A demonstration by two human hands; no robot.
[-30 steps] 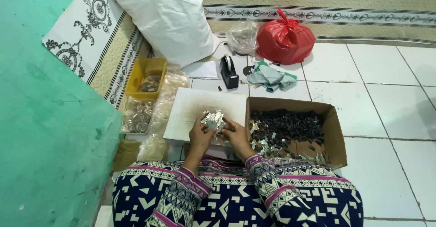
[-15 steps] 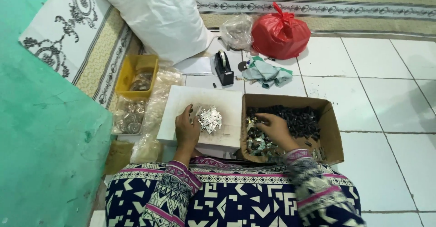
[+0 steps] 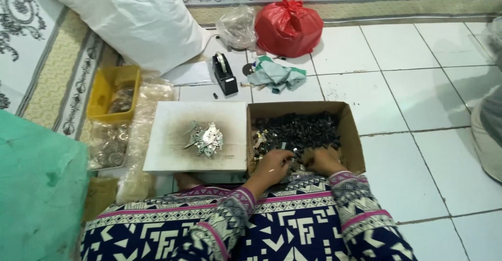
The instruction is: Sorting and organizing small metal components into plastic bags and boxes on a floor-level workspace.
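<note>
Both hands reach into the near side of an open cardboard box point(image 3: 351, 130) that holds several small dark and silvery metal parts point(image 3: 298, 129). My left hand point(image 3: 272, 165) has its fingers curled among the parts at the box's near left. My right hand point(image 3: 323, 160) rests just beside it, fingers bent down into the parts. Whether either hand holds a piece is hidden. To the left of the box lies a white board point(image 3: 172, 147) with a small heap of shiny metal pieces point(image 3: 205, 138) on it.
A yellow tray point(image 3: 102, 95) and clear bags of parts point(image 3: 110, 147) lie left of the board. Beyond are a black tape dispenser point(image 3: 225, 74), a green cloth point(image 3: 276, 76), a red plastic bag point(image 3: 288, 25), a clear bag point(image 3: 238, 27) and a large white sack point(image 3: 133, 18). A green surface point(image 3: 36, 188) stands at near left.
My left hand has left the heap on the white board and moved right into the box beside my right hand. The view has shifted slightly.
</note>
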